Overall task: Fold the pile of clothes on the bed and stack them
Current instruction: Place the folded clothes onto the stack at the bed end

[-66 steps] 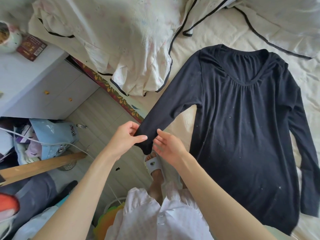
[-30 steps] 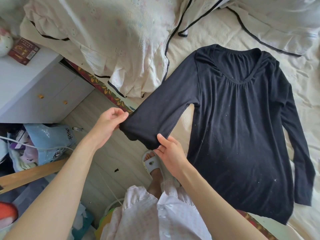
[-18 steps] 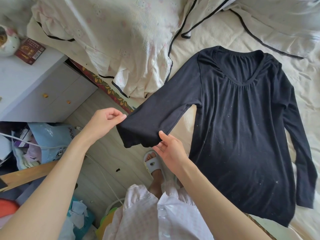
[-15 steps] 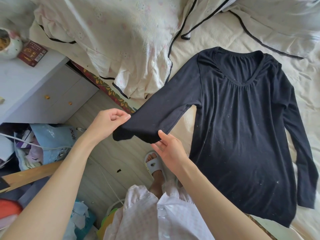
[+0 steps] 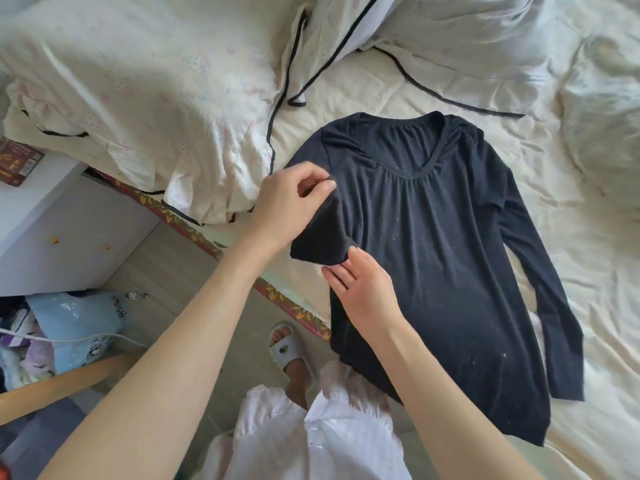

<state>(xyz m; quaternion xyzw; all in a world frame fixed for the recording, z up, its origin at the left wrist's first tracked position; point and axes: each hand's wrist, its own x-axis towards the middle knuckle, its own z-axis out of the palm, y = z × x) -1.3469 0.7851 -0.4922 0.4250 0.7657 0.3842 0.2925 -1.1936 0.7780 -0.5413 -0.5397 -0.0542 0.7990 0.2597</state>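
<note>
The black long-sleeved top (image 5: 433,244) lies face up on the bed (image 5: 571,244), its body spread flat and its far sleeve straight down the side. The left hand (image 5: 287,206) pinches the near sleeve (image 5: 322,244) by its cuff end between thumb and curled fingers, so this grip is closed on cloth. The sleeve hangs doubled just below that grip, over the chest of the top. The right hand (image 5: 363,292) is flat and relaxed, fingers straight, just under the hanging fold and touching the side of the body; it grips nothing.

The likely trouble is a crooked fold. If the pinch lets go while the sleeve is bunched, it could land in a lump rather than lying flat across the chest, and the stack would sit uneven. The hem near the right forearm overhangs the bed edge, so a tug toward the grip could drag the whole top floorward.

The left palm and wrist hide the shoulder seam. Whether the right fingertips pin the cloth or only brush it is hard to tell. No other clothes waiting to be folded can be made out among the pale bedding (image 5: 156,98) beyond the grip.
</note>
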